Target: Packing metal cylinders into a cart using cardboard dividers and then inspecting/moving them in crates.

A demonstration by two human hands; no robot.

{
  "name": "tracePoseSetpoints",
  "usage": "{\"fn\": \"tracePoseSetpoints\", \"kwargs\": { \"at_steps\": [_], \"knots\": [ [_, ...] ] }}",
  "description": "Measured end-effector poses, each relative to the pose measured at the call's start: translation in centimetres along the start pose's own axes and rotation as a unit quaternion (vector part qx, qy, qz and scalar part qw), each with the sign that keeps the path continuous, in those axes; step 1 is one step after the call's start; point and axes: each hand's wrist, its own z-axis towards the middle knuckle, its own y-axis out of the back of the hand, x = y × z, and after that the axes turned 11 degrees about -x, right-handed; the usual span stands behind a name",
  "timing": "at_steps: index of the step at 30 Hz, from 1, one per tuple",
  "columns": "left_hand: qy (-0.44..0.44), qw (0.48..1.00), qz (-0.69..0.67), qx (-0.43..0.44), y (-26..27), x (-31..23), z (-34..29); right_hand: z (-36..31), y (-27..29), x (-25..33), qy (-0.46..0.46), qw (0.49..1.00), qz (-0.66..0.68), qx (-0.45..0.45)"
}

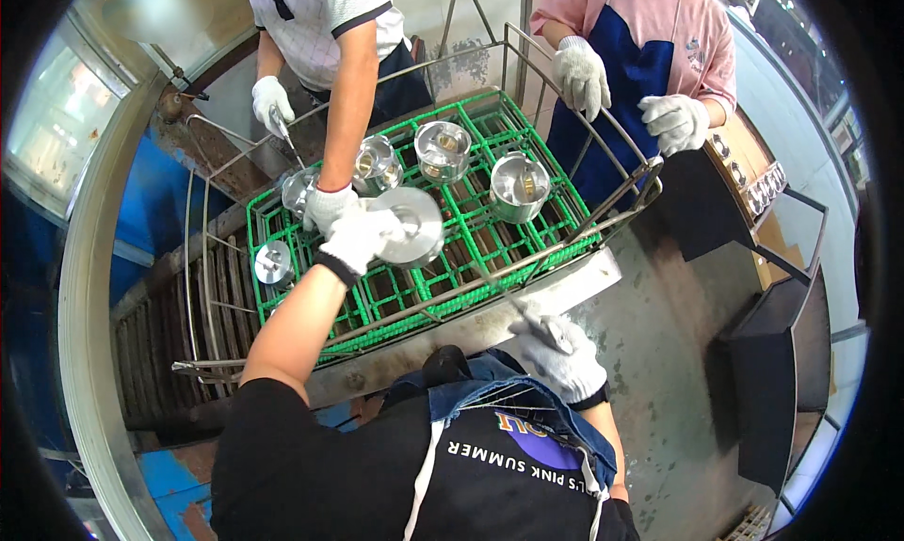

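Note:
My left hand (362,241), in a white glove, is closed on the edge of a silver metal piston (414,226) whose flat round face is turned up over the green grid rack (471,223). My right hand (565,355), also gloved, is closed round a slim grey metal tool (527,317) held just off the rack's near side; its exact kind I cannot make out. Other pistons stand in the rack: one at the back middle (443,151), another to the right (519,187), one beyond my held piston (378,166). A smaller round metal part (273,261) lies at the left.
Across the rack, a co-worker's gloved hand (328,209) touches a piston beside my left hand; their other hand (271,104) holds a thin tool. A second person's gloved hands (581,78) hover at the back right. A metal rail frame (513,271) surrounds the rack, above rollers (233,282).

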Motion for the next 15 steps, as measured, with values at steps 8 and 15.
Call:
{"fn": "tracePoseSetpoints", "kwargs": {
  "at_steps": [8,15],
  "knots": [
    [-0.168,0.966,0.172,-0.094,-6.0,-8.2,0.5,-2.3,1.1,-2.2,-0.093,0.985,0.143,-0.021],
    [-0.397,0.795,0.449,-0.091,-9.0,-9.7,-1.5,-2.6,1.3,-2.9,0.108,0.994,-0.009,-0.017]
  ]
}}
